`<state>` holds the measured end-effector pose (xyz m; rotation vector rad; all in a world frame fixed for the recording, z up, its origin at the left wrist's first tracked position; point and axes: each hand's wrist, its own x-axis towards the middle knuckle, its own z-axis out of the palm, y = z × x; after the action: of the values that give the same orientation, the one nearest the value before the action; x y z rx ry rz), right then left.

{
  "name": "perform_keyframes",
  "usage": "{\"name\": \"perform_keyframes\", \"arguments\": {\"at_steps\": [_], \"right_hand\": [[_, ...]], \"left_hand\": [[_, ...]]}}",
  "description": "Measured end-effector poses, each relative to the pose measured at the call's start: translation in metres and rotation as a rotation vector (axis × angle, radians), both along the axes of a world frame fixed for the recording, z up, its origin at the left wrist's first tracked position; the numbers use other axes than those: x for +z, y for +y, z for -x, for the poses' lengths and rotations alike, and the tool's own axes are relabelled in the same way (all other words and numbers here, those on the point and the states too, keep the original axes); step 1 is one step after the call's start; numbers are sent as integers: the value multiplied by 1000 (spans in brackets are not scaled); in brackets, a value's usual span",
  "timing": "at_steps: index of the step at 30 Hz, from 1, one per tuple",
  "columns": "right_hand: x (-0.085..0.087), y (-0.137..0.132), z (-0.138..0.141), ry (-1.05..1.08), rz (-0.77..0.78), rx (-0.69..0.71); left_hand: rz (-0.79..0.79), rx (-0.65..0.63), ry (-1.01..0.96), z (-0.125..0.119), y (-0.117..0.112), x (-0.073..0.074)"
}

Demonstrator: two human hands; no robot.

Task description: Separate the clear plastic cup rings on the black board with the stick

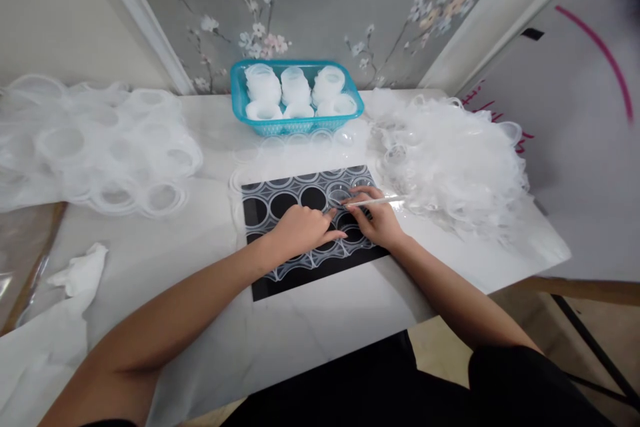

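A black mat (280, 289) lies on the white table, bearing a translucent plastic sheet (291, 268) patterned with rows of rings and round holes. My left hand (303, 228) rests on the sheet's middle, thumb and forefinger apart and nothing visible in its grip. My right hand (376, 219) is closed around a thin white pen-like tool (375, 201), its tip pointing left at a ring near my left fingertips. Beneath that tip, a clear round piece (340, 195) sits in the sheet; whether it is loose, I cannot tell. My hands hide part of the lower row.
Behind the mat stands a blue basket (235, 97) holding stacks of translucent rings (296, 85). A heap of plastic scraps (455, 160) lies right; piled ring sheets (100, 143) lie left. Crumpled white tissue (83, 270) is at the left front. A whiteboard (570, 147) stands right.
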<state>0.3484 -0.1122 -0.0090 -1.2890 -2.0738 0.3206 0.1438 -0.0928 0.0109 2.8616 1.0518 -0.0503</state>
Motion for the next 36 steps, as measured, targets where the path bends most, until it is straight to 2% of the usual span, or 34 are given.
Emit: {"name": "perform_keyframes", "arguments": {"at_steps": [4,6,9,12,17,20,24,25,27,30,32,34,36], "right_hand": [[-1,-1,-1,96,-110,-175],[0,-1,-1,120,-85,-147],[0,0,1,159,56,-43],[0,2,3,204,131,-58],[0,4,2,164,142,-60],[-1,-3,6,17,32,-25],[2,-3,14,-339,-175,41],[5,3,13,-397,-201,10],[14,22,6,-425,-248,-161],[31,49,-18,-212,-365,-512],[36,51,-35,-51,-416,-597],[32,39,-46,35,-353,-519],[19,19,-49,71,-179,-374]], "left_hand": [[17,2,-16,-1,0,-1],[29,1,-18,-1,0,-1],[45,1,-10,0,0,-1],[35,-5,-15,1,0,0],[20,3,-31,1,2,-2],[17,7,-33,1,2,-2],[15,-3,-26,-2,1,-1],[15,-6,-21,-3,1,-1],[17,2,-7,-4,-1,1],[26,19,4,-5,-1,3],[35,17,2,-4,1,5],[44,15,-5,-4,4,8],[46,12,-26,-4,7,9]]}}
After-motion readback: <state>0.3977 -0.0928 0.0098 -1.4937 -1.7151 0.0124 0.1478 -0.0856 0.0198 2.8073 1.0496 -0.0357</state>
